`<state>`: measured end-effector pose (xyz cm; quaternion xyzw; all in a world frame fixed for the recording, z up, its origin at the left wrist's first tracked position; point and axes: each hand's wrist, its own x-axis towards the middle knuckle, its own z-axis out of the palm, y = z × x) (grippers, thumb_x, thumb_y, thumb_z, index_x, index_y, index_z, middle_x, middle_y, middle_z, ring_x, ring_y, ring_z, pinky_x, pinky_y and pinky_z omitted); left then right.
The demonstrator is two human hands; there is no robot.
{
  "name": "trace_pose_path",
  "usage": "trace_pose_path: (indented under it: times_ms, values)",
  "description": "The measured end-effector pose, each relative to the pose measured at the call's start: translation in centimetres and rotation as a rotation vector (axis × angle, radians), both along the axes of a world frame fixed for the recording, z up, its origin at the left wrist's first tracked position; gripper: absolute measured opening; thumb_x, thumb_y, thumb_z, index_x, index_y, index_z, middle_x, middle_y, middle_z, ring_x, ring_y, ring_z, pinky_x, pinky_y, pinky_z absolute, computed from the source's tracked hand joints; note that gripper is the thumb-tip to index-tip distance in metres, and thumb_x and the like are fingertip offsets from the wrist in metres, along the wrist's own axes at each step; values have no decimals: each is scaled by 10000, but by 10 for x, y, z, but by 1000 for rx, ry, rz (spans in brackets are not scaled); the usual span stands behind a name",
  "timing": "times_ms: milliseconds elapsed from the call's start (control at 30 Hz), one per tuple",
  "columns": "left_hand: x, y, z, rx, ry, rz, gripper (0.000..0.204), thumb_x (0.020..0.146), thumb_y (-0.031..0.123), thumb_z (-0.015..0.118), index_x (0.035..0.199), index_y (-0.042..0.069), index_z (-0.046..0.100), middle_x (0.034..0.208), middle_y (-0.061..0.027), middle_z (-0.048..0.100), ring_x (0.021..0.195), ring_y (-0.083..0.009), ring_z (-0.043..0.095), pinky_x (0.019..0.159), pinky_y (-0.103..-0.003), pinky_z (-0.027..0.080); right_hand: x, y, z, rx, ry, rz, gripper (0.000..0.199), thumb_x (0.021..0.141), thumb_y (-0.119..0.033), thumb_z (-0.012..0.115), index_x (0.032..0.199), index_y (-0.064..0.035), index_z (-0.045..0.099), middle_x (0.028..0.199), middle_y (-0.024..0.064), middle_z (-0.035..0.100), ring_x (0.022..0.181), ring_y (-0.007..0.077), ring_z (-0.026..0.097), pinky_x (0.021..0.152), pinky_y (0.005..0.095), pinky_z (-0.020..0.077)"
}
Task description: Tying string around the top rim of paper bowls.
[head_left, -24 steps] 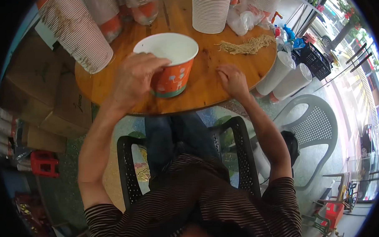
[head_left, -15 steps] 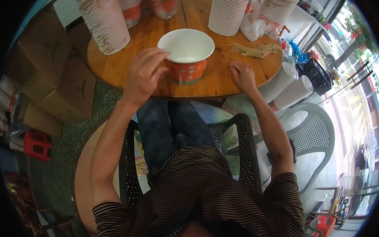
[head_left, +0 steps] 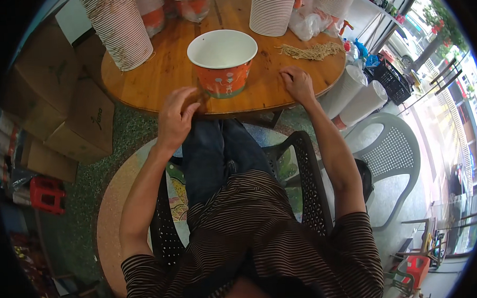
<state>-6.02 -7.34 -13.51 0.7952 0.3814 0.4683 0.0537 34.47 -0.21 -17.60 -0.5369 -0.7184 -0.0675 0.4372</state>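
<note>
Leaving bucket (head_left: 222,60), left hand (head_left: 177,117) withdrawn

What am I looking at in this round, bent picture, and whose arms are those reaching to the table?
The picture comes from a wide fisheye camera worn on a person's head, looking down. That is why straight edges curve and the person's own striped shirt and lap fill the lower half. There is no machine: both arms belong to the wearer, who sits in a dark plastic chair.

In front is a round wooden table. On it stands an orange paper bucket with a white inside, upright and open. Around it are tall stacks of paper cups and a small heap of thin straw-like strands.

The left hand is at the table's near edge, just beside the bucket, fingers loosely curled; it does not appear to grip anything. The right hand rests flat on the tabletop, holding nothing.
</note>
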Motion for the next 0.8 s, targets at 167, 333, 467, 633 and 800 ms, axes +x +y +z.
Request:
trace_pose_path:
  times_ms: [167, 333, 467, 633, 800]
  values:
    - [9, -9, -26, -77, 25, -38, 351, 961, 105, 742, 1295, 38, 657, 1270, -170, 654, 1190, -386, 624, 963, -478, 531, 2, -3, 0, -32, -5, -32, 143, 929, -135, 667, 995, -58, 768, 1029, 161, 759, 982, 377, 721, 852, 444, 574]
    - [9, -19, -46, -145, 19, -34, 354, 966, 101, 741, 1302, 34, 654, 1286, -176, 649, 1214, -390, 613, 1008, -497, 520, 3, -1, -1, -33, 0, -16, 141, 928, -134, 669, 991, -62, 772, 1024, 159, 758, 981, 375, 720, 855, 445, 574]
    - [12, -21, -51, -94, 26, -34, 357, 954, 83, 747, 1294, 25, 657, 1297, -174, 649, 1259, -388, 596, 1032, -485, 511, 8, 3, 1, -108, 20, -53, 171, 928, -180, 683, 1030, -90, 787, 1040, 172, 757, 983, 387, 720, 843, 458, 574]
    - [8, -20, -58, -64, 76, -39, 328, 935, 55, 749, 1252, 16, 678, 1316, -170, 639, 1312, -385, 565, 1086, -481, 480, 11, 24, 22, -218, -55, -157, 227, 937, -258, 682, 1069, -101, 780, 1042, 198, 750, 969, 411, 718, 819, 494, 569]
    - [17, -18, -56, -51, 75, -60, 306, 908, 20, 756, 1207, 9, 696, 1319, -163, 634, 1320, -384, 562, 1100, -483, 472, 48, 75, 18, -144, -311, -195, 210, 946, -224, 656, 1060, -86, 767, 1016, 206, 736, 960, 419, 716, 809, 522, 564]
